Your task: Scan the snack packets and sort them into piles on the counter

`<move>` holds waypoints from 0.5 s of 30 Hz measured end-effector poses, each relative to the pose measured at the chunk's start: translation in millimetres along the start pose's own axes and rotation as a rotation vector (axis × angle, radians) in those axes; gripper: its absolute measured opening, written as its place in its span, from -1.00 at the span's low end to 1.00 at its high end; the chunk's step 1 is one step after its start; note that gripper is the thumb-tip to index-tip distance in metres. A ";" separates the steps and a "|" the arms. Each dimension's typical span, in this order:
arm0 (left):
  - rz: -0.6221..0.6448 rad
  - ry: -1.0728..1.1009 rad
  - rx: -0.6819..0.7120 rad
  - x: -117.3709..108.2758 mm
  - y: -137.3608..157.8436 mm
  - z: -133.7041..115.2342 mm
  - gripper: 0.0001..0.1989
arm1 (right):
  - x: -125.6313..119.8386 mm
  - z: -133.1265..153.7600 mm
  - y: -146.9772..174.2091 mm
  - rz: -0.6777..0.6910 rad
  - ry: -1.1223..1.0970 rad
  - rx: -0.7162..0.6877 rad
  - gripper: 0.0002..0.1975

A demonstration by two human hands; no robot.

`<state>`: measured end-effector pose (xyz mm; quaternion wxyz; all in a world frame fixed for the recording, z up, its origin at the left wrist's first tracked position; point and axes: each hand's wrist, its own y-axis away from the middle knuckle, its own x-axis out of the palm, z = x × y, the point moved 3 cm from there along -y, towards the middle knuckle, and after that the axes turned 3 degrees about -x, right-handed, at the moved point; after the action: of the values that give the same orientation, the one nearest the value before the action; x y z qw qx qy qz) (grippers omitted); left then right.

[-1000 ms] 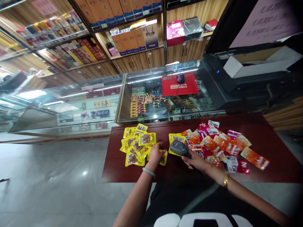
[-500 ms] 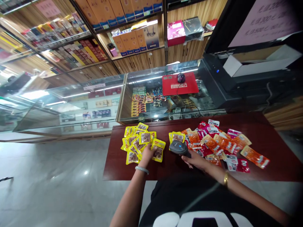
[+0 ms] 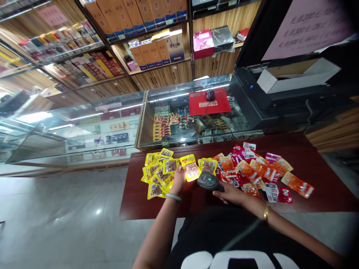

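Note:
My left hand (image 3: 179,180) pinches a yellow snack packet (image 3: 190,168) by its lower left edge, and the packet is brightly lit. In my right hand (image 3: 228,193) is a dark barcode scanner (image 3: 208,181), a green light glowing on its top. The scanner's head points left toward the held packet, a short gap apart. Left of my left hand lies a pile of similar yellow packets (image 3: 155,172). Just beyond the scanner, more yellow packets (image 3: 208,164) rest against a spread of orange packets (image 3: 263,169) and red packets (image 3: 285,195).
The packets lie on a dark red table (image 3: 134,205). Behind it stands a glass display counter (image 3: 168,97) bearing a red mouse pad (image 3: 196,108) and a black mouse (image 3: 210,95). A dark machine with an open white box (image 3: 297,80) is at the right.
My left hand has moved right with the yellow packet, bringing it in front of the scanner. The packet is now brightly lit, and the scanner's light has turned from blue to green.

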<state>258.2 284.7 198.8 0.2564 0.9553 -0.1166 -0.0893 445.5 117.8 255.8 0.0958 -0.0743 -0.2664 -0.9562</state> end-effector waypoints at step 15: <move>-0.229 -1.437 0.279 -65.1 -21.2 -66.0 -0.64 | 2.1 3.6 -8.6 -0.037 -0.025 0.038 -0.30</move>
<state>214.8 350.9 251.5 -0.0178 0.6913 -0.1657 -0.7031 441.9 126.7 255.0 0.0762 -0.0792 -0.2873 -0.9515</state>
